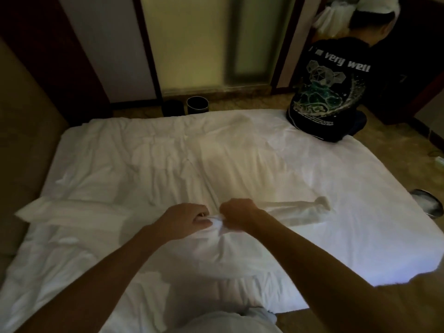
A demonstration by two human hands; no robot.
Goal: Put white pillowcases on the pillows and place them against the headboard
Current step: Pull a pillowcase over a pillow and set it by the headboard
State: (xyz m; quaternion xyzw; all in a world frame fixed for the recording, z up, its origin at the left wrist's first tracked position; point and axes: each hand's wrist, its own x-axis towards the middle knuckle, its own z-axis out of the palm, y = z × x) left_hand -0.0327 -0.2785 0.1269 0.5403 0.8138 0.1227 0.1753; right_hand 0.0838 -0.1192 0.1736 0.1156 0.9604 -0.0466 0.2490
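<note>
White cloth [217, 223] is pinched between both hands, close together. It is gripped by left hand [185, 218] and right hand [237, 212] over the bed [312, 164]. A pillow [72, 213] lies at left.

A white pillowcase [228, 253] lies puffed and creased on the bed [336, 183] at 6 o'clock, its far edge gathered into a tight raised bunch. A white pillow [72, 216] lies flat at 9 o'clock.

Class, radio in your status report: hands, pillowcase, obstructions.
Left hand and right hand both pinching bunched white cloth mid-bed. Pillow lies left. Person seated on far corner.
</note>
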